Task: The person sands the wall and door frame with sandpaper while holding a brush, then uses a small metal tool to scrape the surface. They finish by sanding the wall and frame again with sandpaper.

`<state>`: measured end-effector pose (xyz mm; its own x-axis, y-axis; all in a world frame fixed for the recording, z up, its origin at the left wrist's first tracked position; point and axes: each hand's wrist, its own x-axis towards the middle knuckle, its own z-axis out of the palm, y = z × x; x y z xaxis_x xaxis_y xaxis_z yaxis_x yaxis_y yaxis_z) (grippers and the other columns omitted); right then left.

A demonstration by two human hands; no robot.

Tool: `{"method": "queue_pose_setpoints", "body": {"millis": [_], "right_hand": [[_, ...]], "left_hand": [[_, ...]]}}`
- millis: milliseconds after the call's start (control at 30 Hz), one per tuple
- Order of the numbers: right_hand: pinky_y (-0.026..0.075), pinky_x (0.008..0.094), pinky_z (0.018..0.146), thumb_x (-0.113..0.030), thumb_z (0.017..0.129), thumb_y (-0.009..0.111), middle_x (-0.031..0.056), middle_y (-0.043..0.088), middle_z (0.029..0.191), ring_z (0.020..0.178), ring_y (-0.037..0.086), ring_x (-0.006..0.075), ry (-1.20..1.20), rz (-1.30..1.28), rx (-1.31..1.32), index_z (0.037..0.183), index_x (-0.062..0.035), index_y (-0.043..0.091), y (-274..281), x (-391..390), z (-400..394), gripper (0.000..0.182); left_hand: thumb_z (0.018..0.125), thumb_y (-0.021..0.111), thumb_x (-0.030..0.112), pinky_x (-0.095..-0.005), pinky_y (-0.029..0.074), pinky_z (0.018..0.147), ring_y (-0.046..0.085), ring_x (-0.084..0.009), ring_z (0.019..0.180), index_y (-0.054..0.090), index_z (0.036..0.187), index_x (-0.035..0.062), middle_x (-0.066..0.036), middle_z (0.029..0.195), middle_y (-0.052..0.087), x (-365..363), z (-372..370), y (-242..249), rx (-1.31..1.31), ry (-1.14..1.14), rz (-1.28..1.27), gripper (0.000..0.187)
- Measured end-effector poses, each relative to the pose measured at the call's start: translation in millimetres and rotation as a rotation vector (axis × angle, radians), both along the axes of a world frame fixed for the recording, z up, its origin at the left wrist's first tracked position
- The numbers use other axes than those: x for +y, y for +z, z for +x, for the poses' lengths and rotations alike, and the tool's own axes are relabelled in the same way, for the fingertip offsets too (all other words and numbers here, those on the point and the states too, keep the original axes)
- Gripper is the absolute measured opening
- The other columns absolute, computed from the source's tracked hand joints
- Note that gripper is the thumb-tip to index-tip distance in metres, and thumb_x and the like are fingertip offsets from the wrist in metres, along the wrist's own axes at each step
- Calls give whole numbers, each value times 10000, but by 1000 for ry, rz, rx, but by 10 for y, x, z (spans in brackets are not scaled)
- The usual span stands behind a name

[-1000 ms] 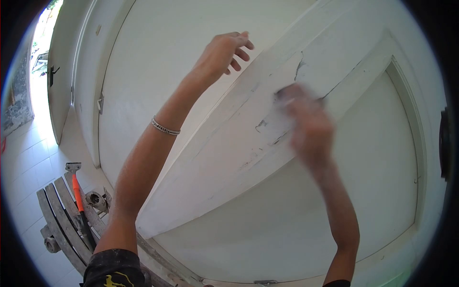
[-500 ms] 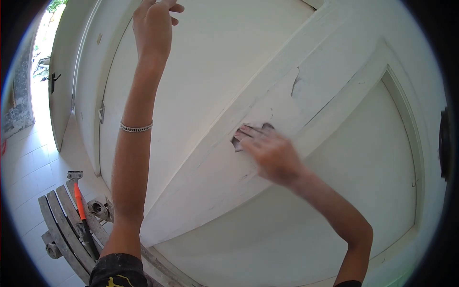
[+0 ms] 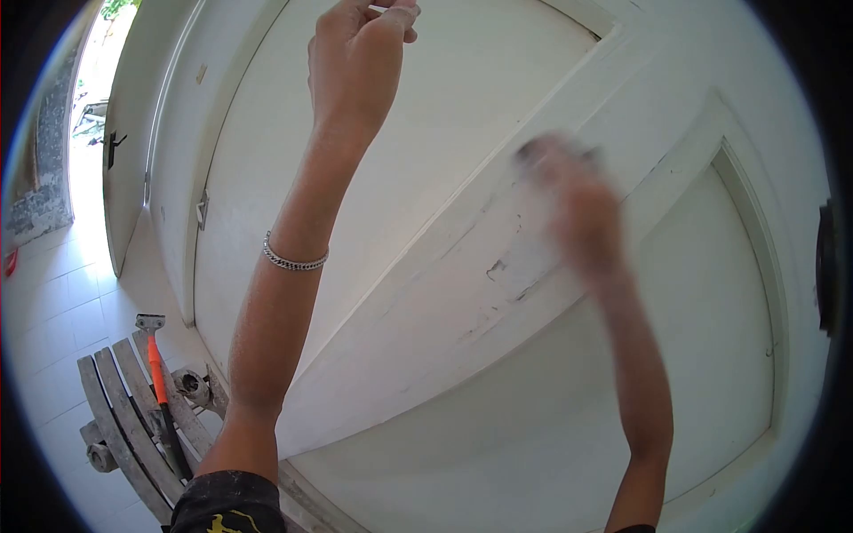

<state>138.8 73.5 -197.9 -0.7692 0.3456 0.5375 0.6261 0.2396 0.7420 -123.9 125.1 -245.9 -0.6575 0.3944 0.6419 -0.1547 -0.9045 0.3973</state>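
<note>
My right hand (image 3: 582,209), blurred by motion, presses a dark piece of sandpaper (image 3: 531,149) against the white wall strip (image 3: 426,293) between two recessed panels. Dark edges of the sheet stick out on both sides of the fingers. Chips and short cracks mark the painted strip below that hand. My left hand (image 3: 360,58) is raised at the top edge in front of the upper white panel (image 3: 426,115). Its fingers are curled together and partly cut off by the frame; a small white bit shows between them, which I cannot make out.
A slatted wooden stand (image 3: 124,417) is at lower left, with a scraper (image 3: 158,373) with an orange and black handle lying on it. Beyond, an open door (image 3: 133,133) lets in daylight over the tiled floor (image 3: 62,311). A dark round object (image 3: 828,266) sits at the right edge.
My right hand has slid up and to the right along the wall strip with the sandpaper, uncovering chipped paint. My left hand has shifted right and its fingers look more curled.
</note>
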Motion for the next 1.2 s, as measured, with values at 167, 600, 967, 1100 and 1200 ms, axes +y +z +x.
{"method": "queue_pose_setpoints", "body": {"millis": [167,600,967,1100,1200], "right_hand": [[509,435,1007,-27,891,579,182,711,1168,1093,683,283,87,-192,-34,1202,-32,658,-78,26,-17,321],[433,452,1113,61,802,545,97,687,1268,1146,664,283,-68,-451,-307,1199,-78,677,-1010,32,-183,441],[481,461,1063,9,820,587,174,712,1195,1152,669,296,14,-431,-273,1202,-21,657,-1184,-316,263,389],[529,430,974,31,802,610,156,699,1233,1127,671,311,-75,-212,-88,1255,-41,628,-399,-191,120,460],[541,391,941,81,752,615,165,651,1310,1038,673,339,-72,-7,65,1310,-36,596,-48,-166,13,571]], "left_hand": [[909,576,298,-299,413,674,561,-137,713,705,936,31,-70,784,657,100,39,-85,22,-41,-50,297],[906,573,293,-297,407,691,528,-130,691,706,907,41,-43,773,656,70,216,-35,20,-145,-34,284],[916,577,236,-304,437,616,563,-146,686,689,881,-7,-87,724,638,109,132,-73,12,-166,-68,270],[920,581,231,-294,435,608,559,-135,675,690,874,-4,-82,721,637,138,143,-73,33,-171,-39,263],[923,581,242,-290,435,604,558,-130,675,689,873,-6,-79,718,636,93,166,-65,22,-157,-17,275]]}}
